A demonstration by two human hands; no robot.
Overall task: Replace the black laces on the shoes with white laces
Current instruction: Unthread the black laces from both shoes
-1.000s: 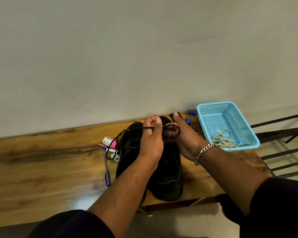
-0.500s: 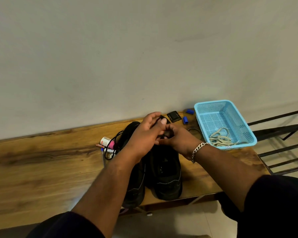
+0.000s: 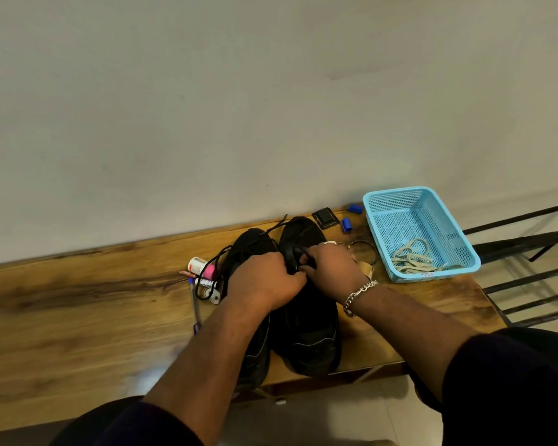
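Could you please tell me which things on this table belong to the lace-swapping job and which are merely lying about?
For the job:
black shoes
black lace, with both hands at it: left hand, right hand
white laces in the blue basket

Lying about:
pink-capped tube
pen
blue caps
black square piece

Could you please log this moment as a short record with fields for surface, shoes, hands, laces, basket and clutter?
surface: wooden table against a pale wall
shoes: two black shoes, side by side, near the front edge
left hand: fingers curled at the right-side shoe's lacing
right hand: pinching a black lace
white laces: heaped in the blue basket, untouched
clutter: pink-capped tube, pen, left of the shoes
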